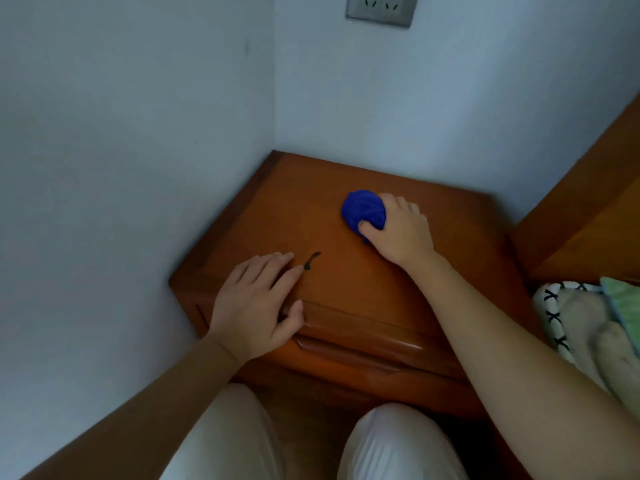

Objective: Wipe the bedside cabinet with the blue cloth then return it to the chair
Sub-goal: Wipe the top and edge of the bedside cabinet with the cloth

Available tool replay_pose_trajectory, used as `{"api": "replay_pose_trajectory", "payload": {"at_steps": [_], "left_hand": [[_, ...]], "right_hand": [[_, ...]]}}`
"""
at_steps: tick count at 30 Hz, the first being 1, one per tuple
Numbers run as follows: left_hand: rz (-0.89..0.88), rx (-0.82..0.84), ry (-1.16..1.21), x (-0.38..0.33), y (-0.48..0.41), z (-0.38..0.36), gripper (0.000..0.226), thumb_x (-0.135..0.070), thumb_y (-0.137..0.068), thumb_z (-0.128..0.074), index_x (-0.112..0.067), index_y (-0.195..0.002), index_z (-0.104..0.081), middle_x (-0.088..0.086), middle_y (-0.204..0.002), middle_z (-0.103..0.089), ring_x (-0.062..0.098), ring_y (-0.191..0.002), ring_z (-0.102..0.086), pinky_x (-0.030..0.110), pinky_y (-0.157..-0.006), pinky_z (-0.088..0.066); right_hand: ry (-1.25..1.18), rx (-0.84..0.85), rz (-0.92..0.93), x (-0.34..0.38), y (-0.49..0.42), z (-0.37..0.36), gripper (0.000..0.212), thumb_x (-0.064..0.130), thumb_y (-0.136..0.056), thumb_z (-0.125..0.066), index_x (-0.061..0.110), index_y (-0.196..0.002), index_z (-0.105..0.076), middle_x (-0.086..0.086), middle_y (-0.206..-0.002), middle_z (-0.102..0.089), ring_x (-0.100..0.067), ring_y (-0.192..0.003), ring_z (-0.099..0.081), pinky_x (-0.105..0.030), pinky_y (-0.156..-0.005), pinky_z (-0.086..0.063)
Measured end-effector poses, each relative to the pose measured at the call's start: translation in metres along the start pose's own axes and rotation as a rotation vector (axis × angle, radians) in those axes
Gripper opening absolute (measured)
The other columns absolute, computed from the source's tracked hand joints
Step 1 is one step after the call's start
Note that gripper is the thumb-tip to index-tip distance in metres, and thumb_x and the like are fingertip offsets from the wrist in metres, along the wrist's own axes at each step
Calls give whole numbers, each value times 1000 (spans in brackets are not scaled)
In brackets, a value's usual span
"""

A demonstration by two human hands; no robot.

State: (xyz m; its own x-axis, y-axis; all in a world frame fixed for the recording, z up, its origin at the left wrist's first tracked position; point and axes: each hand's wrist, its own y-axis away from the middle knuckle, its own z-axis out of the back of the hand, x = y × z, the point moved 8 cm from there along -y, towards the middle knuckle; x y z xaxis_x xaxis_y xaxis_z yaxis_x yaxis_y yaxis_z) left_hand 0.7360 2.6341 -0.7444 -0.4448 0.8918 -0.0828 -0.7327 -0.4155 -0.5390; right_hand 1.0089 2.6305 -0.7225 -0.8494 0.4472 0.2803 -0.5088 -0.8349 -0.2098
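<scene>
While left hand flat at cabinet edge, right hand (mid-top) around blue cloth.

The bedside cabinet is orange-brown wood, smooth with a soft sheen. The blue cloth on it looks soft, matt and crumpled. At 12 o'clock, the wall socket has a brushed, metallic-looking plate.

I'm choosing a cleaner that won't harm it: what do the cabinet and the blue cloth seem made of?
The cabinet looks like wood or veneer, orange-brown with a smooth semi-gloss varnish: a soft sheen runs along its front moulding. The cloth is soft matte blue fabric, bunched in folds under the right hand; its weave is too blurred to name the fibre.
</scene>
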Motion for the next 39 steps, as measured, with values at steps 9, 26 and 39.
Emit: {"api": "replay_pose_trajectory", "payload": {"at_steps": [9, 26, 39], "left_hand": [[-3, -25, 7, 1, -2, 4, 46, -36, -86, -54, -10, -122, -68, 11, -132, -63, 31, -121, -59, 47, -100, -45], [-16, 97, 5, 27, -5, 15, 47, -44, -91, -53, -14, -123, -68, 7, -130, -64, 27, -121, -57, 42, -103, -40], [146, 97, 130, 86, -26, 17, 47, -49, -93, -48, -18, -118, -71, 0, -125, -67, 21, -115, -60, 42, -97, -48]], "right_hand": [[-9, 21, -26, 16, -43, -14, 70, 60, -91, -53, 22, -149, -41, -9, -145, -51, -35, -131, -45, -48, -108, -35], [-135, 41, 179, 53, 36, -6, 64, 61, -87, -61, 32, -143, -47, 6, -138, -56, -24, -128, -49, -40, -105, -37], [-39, 7, 78, 59, -54, -28, 66, 62, -89, -55, 25, -143, -47, -6, -137, -57, -32, -124, -51, -45, -104, -39]]}}
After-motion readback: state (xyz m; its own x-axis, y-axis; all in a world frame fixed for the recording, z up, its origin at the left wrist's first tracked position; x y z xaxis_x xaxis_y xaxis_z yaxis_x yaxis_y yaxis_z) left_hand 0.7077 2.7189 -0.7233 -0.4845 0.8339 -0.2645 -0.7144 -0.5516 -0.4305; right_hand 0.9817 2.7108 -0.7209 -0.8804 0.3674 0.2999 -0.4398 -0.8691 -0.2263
